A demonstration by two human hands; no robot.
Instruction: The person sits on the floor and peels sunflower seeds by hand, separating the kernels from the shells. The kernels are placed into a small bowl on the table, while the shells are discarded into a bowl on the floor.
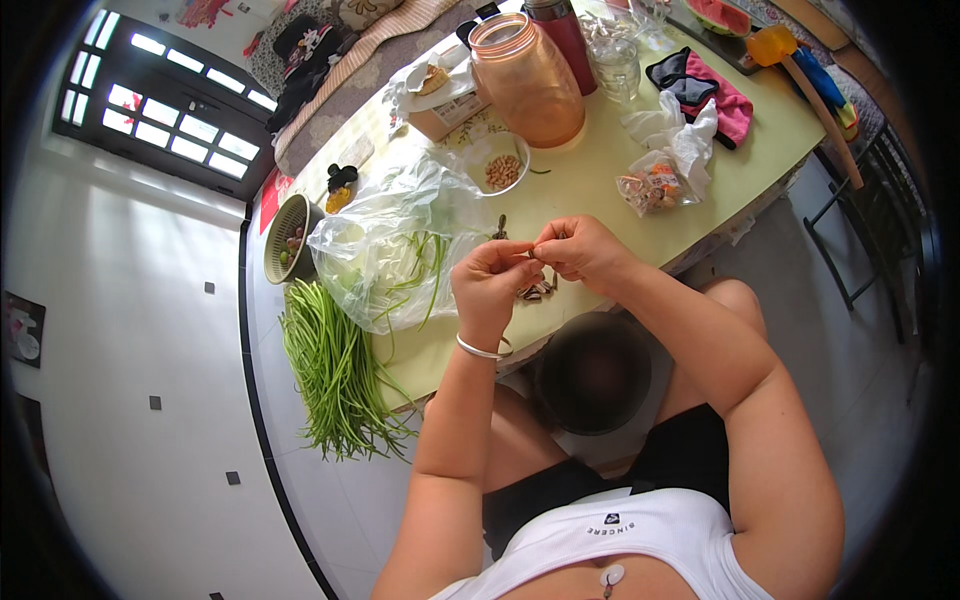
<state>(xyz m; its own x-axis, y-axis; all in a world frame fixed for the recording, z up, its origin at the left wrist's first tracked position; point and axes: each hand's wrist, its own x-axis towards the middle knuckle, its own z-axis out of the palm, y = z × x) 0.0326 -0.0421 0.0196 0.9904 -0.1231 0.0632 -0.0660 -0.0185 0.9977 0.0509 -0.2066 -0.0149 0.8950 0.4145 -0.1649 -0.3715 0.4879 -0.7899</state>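
My left hand and my right hand meet above the front edge of a pale yellow table. Together their fingertips pinch a small dark bean pod piece. Under the hands lies a little heap of dark pod scraps. A dark round bowl sits on my lap just below. A small clear bowl of pale shelled beans stands beyond the hands. A clear plastic bag with a few long green beans lies to the left.
A bundle of long green beans hangs over the table's left end, next to a green colander. Farther back stand a big amber jar, a glass, a cardboard box, a small bag of snacks, cloths and watermelon. A white tiled floor surrounds the table.
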